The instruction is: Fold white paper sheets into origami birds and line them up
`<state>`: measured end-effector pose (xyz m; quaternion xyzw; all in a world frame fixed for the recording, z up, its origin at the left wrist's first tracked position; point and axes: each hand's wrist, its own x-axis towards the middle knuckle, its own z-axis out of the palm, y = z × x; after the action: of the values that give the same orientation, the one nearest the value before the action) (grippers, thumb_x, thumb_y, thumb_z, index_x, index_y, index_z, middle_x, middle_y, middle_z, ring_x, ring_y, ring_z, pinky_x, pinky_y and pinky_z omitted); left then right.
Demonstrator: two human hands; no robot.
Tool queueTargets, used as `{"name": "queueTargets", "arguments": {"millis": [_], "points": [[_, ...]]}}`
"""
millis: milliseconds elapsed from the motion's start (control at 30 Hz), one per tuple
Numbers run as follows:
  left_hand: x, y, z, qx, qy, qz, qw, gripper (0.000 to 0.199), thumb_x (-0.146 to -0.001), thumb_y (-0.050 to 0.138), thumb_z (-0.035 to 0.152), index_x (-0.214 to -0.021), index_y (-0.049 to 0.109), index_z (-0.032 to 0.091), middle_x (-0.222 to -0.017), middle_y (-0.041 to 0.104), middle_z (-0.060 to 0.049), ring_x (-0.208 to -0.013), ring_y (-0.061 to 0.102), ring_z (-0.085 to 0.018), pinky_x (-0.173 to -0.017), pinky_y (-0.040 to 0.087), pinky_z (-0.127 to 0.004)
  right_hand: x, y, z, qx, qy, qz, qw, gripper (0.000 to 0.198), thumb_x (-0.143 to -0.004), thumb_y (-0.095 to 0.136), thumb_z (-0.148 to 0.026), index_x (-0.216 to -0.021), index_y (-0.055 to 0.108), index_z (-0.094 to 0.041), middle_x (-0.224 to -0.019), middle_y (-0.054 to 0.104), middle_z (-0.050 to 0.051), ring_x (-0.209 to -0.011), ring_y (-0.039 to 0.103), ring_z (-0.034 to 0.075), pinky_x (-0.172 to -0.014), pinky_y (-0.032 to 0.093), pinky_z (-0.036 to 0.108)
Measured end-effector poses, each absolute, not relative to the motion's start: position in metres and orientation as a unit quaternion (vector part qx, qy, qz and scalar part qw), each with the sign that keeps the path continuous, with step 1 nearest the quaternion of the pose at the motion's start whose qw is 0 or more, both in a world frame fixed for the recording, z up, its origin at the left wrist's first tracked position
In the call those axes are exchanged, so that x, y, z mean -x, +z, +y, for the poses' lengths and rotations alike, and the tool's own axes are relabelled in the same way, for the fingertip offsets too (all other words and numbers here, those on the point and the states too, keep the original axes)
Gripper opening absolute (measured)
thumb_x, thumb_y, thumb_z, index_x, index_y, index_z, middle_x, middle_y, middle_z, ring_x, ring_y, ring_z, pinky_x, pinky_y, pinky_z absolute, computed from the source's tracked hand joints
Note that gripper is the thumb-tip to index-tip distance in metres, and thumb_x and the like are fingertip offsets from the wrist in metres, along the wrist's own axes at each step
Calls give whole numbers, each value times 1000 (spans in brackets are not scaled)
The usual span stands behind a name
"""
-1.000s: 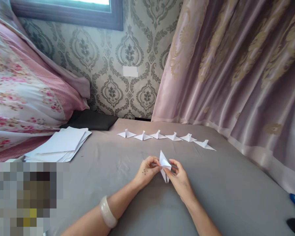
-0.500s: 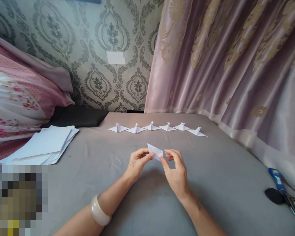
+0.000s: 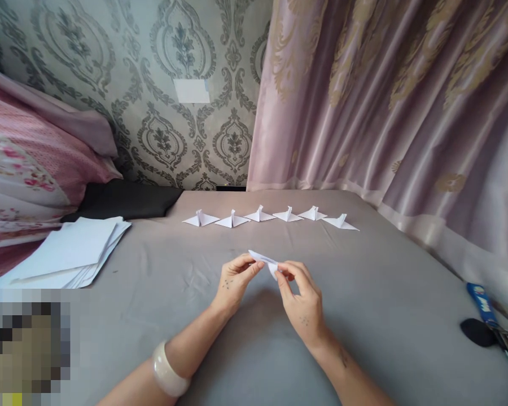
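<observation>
Between left hand (image 3: 232,283) and right hand (image 3: 303,299), folded paper (image 3: 270,263), pinched

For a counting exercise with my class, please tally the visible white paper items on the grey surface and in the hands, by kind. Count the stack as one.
Folded shapes in the row: 6
Folded piece held by left hand and right hand: 1
Stack of sheets: 1
Total: 8
</observation>
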<state>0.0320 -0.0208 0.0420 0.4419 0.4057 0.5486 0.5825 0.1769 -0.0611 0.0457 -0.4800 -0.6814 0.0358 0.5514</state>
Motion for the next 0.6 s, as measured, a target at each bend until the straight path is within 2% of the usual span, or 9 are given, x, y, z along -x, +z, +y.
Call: {"name": "queueTargets", "arguments": {"millis": [167, 333, 433, 600], "points": [[-32, 42, -21, -448, 539, 407, 585, 18, -68, 78, 31, -81, 76, 18, -92, 73, -4, -93, 63, -21, -86, 50, -31, -175, 47, -62, 478, 50, -685, 548, 10, -87, 56, -13, -92, 56, -22, -88, 64, 5, -80, 60, 15, -69, 51, 29], [-33, 39, -21, -450, 544, 399, 585, 17, -68, 78, 32, -78, 76, 19, -89, 73, -4, -90, 64, -21, -84, 49, -30, -175, 45, -61, 489, 46, -670, 556, 9, -88, 55, -15, -93, 57, -22, -92, 63, 6, -81, 61, 15, -65, 51, 27], [-33, 38, -21, -455, 543, 400, 581, 16, -69, 77, 32, -78, 76, 19, -85, 73, -3, -86, 63, -19, -82, 49, -28, -176, 43, -60, 495, 36, -670, 552, 17, -89, 54, -14, -102, 60, -23, -95, 62, 7, -81, 62, 15, -65, 53, 27], [-33, 40, -21, -457, 544, 405, 576, 17, -71, 76, 33, -79, 76, 18, -83, 73, -3, -83, 63, -19, -81, 48, -28, -178, 37, -60, 488, -1, -698, 523, 36, -90, 51, -12, -122, 59, -26, -102, 63, 8, -90, 64, 17, -78, 53, 30]]}}
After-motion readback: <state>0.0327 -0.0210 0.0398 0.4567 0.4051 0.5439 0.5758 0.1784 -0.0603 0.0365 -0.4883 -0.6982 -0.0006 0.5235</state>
